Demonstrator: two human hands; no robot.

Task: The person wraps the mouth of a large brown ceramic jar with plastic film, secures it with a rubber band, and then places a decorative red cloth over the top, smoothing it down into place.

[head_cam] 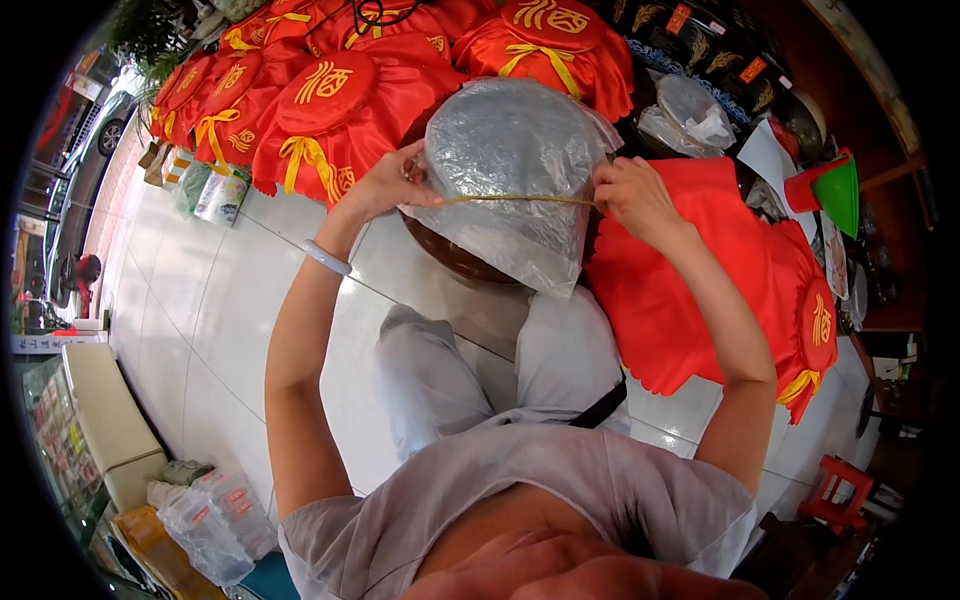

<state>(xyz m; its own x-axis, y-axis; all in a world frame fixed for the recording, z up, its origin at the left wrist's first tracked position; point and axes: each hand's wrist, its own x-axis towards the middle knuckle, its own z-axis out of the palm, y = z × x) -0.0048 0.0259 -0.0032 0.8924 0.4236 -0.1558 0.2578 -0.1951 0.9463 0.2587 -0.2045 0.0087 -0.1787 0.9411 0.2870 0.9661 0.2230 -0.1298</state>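
Note:
A clear plastic sheet (pixel 517 142) covers the round top of a large brown glazed jar (pixel 472 259), its loose corner hanging towards my knees. Across the near side of the plastic runs a thin yellowish band (pixel 517 198), stretched nearly straight between my two hands. My left hand (pixel 394 180), below a pale bangle, pinches the band's left end at the jar's side. On the right, my right hand (pixel 634 191) has its fingers closed on the other end. Whether the band passes behind the jar cannot be seen.
Several jars under red cloth covers (pixel 326 94) with yellow ribbons stand beyond and to the left. A red cloth (pixel 675 300) lies close on the right. Further right are a green and red funnel (pixel 832 193) and a red stool (pixel 836 491). Pale floor tiles (pixel 217 300) surround my legs.

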